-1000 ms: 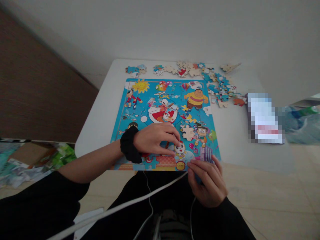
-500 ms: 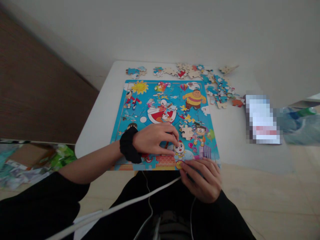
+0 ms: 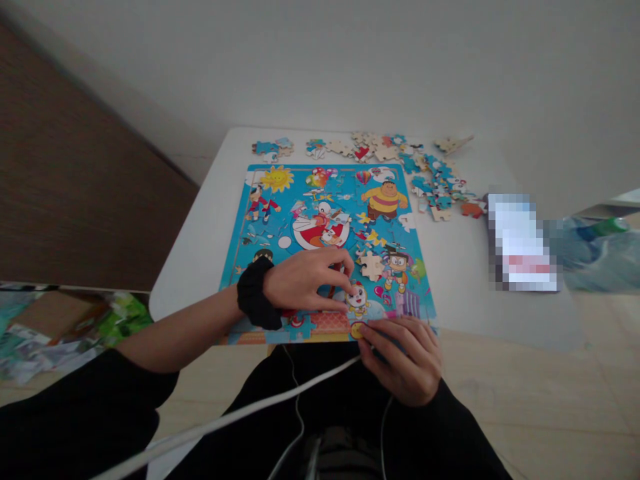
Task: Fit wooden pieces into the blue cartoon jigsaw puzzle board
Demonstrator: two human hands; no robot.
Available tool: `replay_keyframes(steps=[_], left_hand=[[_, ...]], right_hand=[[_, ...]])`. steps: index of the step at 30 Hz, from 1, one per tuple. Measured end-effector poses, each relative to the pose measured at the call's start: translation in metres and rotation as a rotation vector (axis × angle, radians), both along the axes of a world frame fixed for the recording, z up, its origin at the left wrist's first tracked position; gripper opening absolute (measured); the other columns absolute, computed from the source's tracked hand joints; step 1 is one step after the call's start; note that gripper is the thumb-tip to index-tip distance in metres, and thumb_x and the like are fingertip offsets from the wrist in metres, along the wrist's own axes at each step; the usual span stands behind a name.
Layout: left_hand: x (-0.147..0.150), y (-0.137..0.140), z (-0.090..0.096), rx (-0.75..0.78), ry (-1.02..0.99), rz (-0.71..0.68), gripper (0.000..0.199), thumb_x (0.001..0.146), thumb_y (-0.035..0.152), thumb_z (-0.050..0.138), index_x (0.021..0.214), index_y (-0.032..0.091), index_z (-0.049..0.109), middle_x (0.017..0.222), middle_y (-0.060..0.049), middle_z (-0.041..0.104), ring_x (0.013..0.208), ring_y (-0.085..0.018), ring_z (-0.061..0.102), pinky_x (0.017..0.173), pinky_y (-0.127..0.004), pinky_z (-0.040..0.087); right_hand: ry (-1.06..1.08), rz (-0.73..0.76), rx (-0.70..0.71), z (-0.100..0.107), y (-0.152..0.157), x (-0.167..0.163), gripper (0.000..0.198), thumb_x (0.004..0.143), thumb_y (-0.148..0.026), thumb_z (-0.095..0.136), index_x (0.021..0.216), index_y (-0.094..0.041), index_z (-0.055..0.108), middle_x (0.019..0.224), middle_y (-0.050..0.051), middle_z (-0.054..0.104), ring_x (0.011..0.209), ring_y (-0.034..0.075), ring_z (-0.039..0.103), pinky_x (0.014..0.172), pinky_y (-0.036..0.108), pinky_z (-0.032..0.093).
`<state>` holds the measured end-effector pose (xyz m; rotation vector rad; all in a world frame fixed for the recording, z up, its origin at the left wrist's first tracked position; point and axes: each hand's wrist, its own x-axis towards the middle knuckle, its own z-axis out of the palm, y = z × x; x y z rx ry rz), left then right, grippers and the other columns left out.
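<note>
A blue cartoon jigsaw board (image 3: pixel 310 175) lies on a white table, with pieces filling much of it. My left hand (image 3: pixel 313 280), a black scrunchie on its wrist, reaches over the board's lower middle. Its thumb and index finger are closed about a puzzle piece (image 3: pixel 358 297) with a white and yellow cartoon face, low on the board. My right hand (image 3: pixel 404 353) is at the lower right edge, fingers on top and thumb below, gripping the board beside a yellow round patch. A loose piece (image 3: pixel 371 265), bare wood side up, rests on the board just above the left fingertips.
Loose puzzle pieces (image 3: pixel 435 180) are heaped behind and right of the board, with a few more (image 3: pixel 273 148) at the back left. A blurred phone (image 3: pixel 523 243) lies at the table's right, beside a plastic bag (image 3: pixel 595 253). A white cable (image 3: pixel 240 417) crosses my lap.
The view has shifted slightly, moving the board a little in the picture. Both hands keep nearly the same places and grips.
</note>
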<state>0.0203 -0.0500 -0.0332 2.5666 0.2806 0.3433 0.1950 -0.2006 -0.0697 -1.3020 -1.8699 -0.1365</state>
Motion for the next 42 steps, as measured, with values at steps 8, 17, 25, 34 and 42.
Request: replay_keyframes(steps=[8, 17, 25, 34, 42], left_hand=[[0.001, -0.001, 0.0, 0.014, -0.019, -0.031, 0.018, 0.081, 0.032, 0.061, 0.09, 0.017, 0.067, 0.09, -0.006, 0.06, 0.082, -0.014, 0.055, 0.075, -0.024, 0.042], [0.001, -0.002, 0.002, 0.019, -0.009, -0.042, 0.018, 0.081, 0.031, 0.061, 0.093, 0.019, 0.066, 0.097, -0.007, 0.062, 0.087, -0.015, 0.057, 0.078, -0.026, 0.044], [0.003, -0.003, 0.001, 0.059, -0.023, -0.021, 0.016, 0.083, 0.028, 0.056, 0.089, 0.017, 0.066, 0.095, -0.006, 0.062, 0.083, -0.014, 0.057, 0.075, -0.025, 0.044], [0.005, -0.004, 0.001, 0.076, -0.04, -0.019, 0.016, 0.086, 0.024, 0.051, 0.087, 0.016, 0.065, 0.091, -0.006, 0.063, 0.081, -0.014, 0.057, 0.074, -0.024, 0.043], [0.005, -0.006, -0.001, 0.1, -0.029, -0.015, 0.017, 0.087, 0.024, 0.051, 0.09, 0.016, 0.065, 0.094, -0.006, 0.063, 0.083, -0.014, 0.057, 0.073, -0.023, 0.043]], right_hand=[[0.018, 0.008, -0.031, 0.0, -0.002, -0.001, 0.016, 0.071, -0.016, 0.068, 0.085, -0.021, 0.069, 0.076, 0.0, 0.071, 0.07, 0.012, 0.062, 0.069, 0.027, 0.05], [-0.117, 0.107, -0.256, 0.038, 0.007, 0.039, 0.021, 0.079, -0.018, 0.06, 0.099, -0.019, 0.066, 0.09, 0.004, 0.07, 0.075, 0.012, 0.064, 0.069, 0.024, 0.052], [-0.386, -0.043, -0.182, 0.038, 0.06, 0.031, 0.031, 0.081, -0.036, 0.059, 0.106, -0.018, 0.064, 0.1, 0.005, 0.069, 0.087, 0.018, 0.063, 0.066, 0.025, 0.051], [-0.209, -0.067, -0.162, 0.03, 0.065, 0.032, 0.023, 0.081, -0.029, 0.059, 0.098, -0.016, 0.067, 0.094, 0.004, 0.071, 0.083, 0.015, 0.065, 0.073, 0.026, 0.051], [-0.339, -0.251, -0.248, 0.037, 0.071, 0.049, 0.024, 0.081, -0.033, 0.059, 0.1, -0.021, 0.067, 0.102, 0.004, 0.068, 0.091, 0.021, 0.06, 0.068, 0.031, 0.05]])
